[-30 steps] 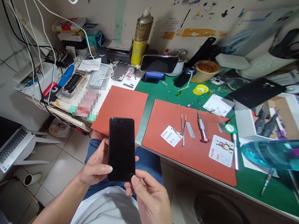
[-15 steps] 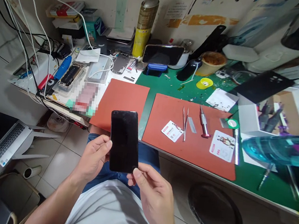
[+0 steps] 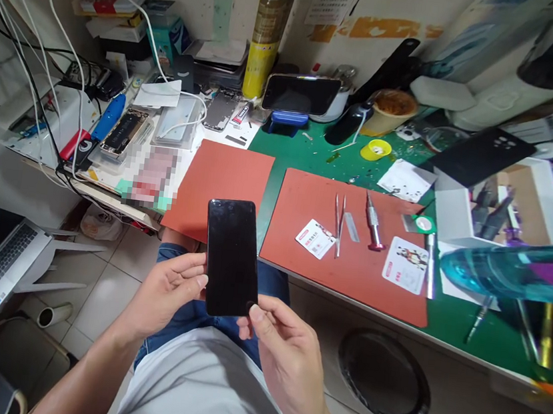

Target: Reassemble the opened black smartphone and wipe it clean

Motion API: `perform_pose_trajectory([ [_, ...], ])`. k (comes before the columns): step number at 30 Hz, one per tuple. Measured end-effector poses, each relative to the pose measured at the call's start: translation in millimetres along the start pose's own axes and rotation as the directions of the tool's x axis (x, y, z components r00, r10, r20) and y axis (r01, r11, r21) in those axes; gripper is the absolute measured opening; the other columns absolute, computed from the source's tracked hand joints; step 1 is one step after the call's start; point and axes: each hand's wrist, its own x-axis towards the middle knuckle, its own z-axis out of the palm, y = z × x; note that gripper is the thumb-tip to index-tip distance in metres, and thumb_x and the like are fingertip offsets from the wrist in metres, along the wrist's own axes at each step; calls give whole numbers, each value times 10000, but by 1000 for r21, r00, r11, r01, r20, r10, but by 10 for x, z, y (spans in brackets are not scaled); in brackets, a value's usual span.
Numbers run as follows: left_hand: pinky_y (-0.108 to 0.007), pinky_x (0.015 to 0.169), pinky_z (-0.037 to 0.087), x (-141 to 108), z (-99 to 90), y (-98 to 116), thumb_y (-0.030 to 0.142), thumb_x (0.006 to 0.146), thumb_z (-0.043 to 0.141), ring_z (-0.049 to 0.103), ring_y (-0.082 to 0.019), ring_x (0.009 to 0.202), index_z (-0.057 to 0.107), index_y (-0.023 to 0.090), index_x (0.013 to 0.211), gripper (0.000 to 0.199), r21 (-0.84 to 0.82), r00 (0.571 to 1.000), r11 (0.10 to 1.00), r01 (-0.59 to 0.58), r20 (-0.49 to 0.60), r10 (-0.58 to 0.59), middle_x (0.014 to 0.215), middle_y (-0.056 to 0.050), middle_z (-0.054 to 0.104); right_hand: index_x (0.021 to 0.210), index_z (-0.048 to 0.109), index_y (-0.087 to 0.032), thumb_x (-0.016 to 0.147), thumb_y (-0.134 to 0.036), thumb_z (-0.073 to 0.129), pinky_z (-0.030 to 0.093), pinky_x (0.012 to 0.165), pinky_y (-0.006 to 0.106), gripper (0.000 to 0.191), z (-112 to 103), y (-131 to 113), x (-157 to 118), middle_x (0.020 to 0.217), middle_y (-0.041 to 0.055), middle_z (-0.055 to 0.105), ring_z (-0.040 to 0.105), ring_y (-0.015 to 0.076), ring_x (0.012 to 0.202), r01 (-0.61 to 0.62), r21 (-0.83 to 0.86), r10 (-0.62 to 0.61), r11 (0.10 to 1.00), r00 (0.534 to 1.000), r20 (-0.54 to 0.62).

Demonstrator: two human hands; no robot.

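Note:
A black smartphone (image 3: 231, 255) is held up over my lap, its dark screen facing me. My left hand (image 3: 168, 291) grips its left edge, thumb at the front and fingers behind. At the lower right corner, my right hand (image 3: 285, 339) pinches the phone between thumb and fingers. Beyond the phone lies an orange mat (image 3: 227, 174) on the bench. A second orange mat (image 3: 302, 197), to the right, carries tweezers (image 3: 339, 225), a screwdriver (image 3: 373, 222) with a red end, and two printed cards, one left (image 3: 315, 239) and one right (image 3: 405, 265).
Another phone (image 3: 300, 94) leans on a blue stand at the back, beside a spray can (image 3: 267, 38). A white box (image 3: 451, 205) of tools and a teal bottle (image 3: 500, 271) are at right. White cables (image 3: 51, 25) hang at left. A round black stool (image 3: 384, 376) stands below the bench.
The view has shifted slightly, so the bench appears a little further left and higher. Both hands keep their hold on the smartphone, which sits almost the same in front of me.

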Motion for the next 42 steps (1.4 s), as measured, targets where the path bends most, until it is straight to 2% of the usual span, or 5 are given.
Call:
perform_pose_trajectory([
  [13,-321,791,646,52,-5,10,489,960,766,770,-215,868,818,202,1243,406,94,995,996,15,-102,-5,1012,-87,829,966,848,-221,863,-468,887,609,635,309,271,-38,29,-25,705,26,749,699,174,620,41,-102,-41,994,999,9],
  [23,-381,828,666,40,4,53,462,911,832,786,-247,891,797,192,1284,462,68,999,997,33,-42,-30,1019,-113,831,969,840,-210,883,-454,872,605,639,316,261,-69,36,-21,719,31,744,699,179,635,51,-112,-52,992,999,-1],
  [30,-349,798,662,74,-6,-16,489,971,752,775,-221,862,827,188,1203,388,87,992,996,30,-129,-19,996,-92,828,1010,841,-225,907,-443,855,603,657,310,242,-77,61,-60,752,31,761,702,176,655,46,-123,-43,991,999,23],
  [39,-386,878,646,39,22,57,437,910,830,786,-264,965,782,193,1302,464,42,999,998,51,-13,-51,1122,-139,821,981,838,-229,886,-435,877,596,634,295,231,-87,41,-45,719,17,746,698,169,635,68,-102,-69,992,998,-13],
  [42,-370,848,646,42,15,17,449,944,794,779,-249,936,796,184,1271,421,41,998,998,48,-53,-46,1074,-123,823,986,839,-229,895,-430,869,599,635,294,223,-77,44,-50,726,21,750,701,169,640,64,-104,-65,993,998,-5],
])
